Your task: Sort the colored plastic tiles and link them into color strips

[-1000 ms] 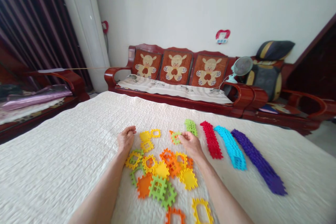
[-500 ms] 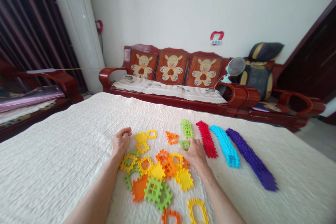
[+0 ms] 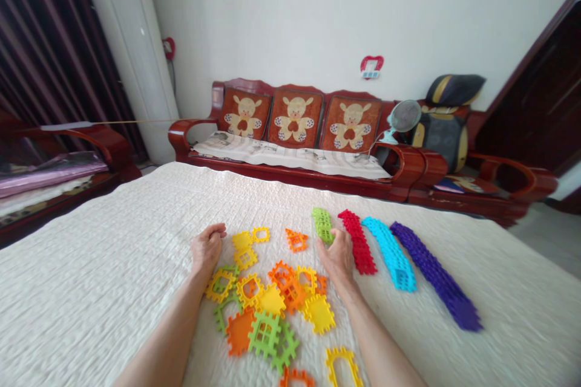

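My right hand [image 3: 336,253] is at the near end of a row of light green interlocking plastic tiles [image 3: 322,224], its thumb and fingers closed on the end tile, which is mostly hidden. My left hand [image 3: 207,247] rests on the quilted white cover [image 3: 149,248], its fingers loosely curled, with nothing visible in them. Just right of it lie yellow tiles [image 3: 245,258], and beyond them an orange triangular tile [image 3: 296,240]. Between my forearms is a loose heap of tiles, among them a green window tile [image 3: 265,334], a plain orange tile [image 3: 239,331] and a plain yellow one [image 3: 319,314].
Red [image 3: 358,243], light blue [image 3: 391,252] and purple [image 3: 436,275] tile rows lie side by side to the right. A yellow arch tile [image 3: 342,355] and an orange one [image 3: 297,373] lie near me. Beyond the cover stand a wooden sofa [image 3: 290,174] and a small fan [image 3: 405,116].
My right hand has moved slightly forward, bringing the green tile from just below the green row up to its near end. My left hand has stayed in place.
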The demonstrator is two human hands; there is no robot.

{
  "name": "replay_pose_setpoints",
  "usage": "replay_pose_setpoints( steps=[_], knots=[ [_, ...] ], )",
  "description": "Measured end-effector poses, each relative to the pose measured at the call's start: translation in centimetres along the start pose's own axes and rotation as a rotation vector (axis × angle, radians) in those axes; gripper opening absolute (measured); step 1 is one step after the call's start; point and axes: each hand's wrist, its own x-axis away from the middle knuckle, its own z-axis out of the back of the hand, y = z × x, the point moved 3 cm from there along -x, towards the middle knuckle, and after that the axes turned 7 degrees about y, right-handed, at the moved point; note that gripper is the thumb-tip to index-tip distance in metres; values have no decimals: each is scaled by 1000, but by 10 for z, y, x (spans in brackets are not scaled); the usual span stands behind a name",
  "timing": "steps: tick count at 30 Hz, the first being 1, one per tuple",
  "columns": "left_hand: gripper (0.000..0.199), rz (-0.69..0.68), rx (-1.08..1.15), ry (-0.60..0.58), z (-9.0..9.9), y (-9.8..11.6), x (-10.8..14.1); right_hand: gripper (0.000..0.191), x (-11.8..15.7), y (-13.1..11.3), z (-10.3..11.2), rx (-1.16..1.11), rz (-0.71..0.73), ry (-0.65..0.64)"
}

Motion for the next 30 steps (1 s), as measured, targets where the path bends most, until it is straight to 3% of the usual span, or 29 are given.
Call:
replay_pose_setpoints(
  steps=[23,30],
  knots=[
    [33,-15,6,-38,-4,-8,-3,47,2,0,-6,161,-51,-49],
    [33,7,106,-35,-6,-5,-4,49,5,2,-2,88,-17,22]
  ],
)
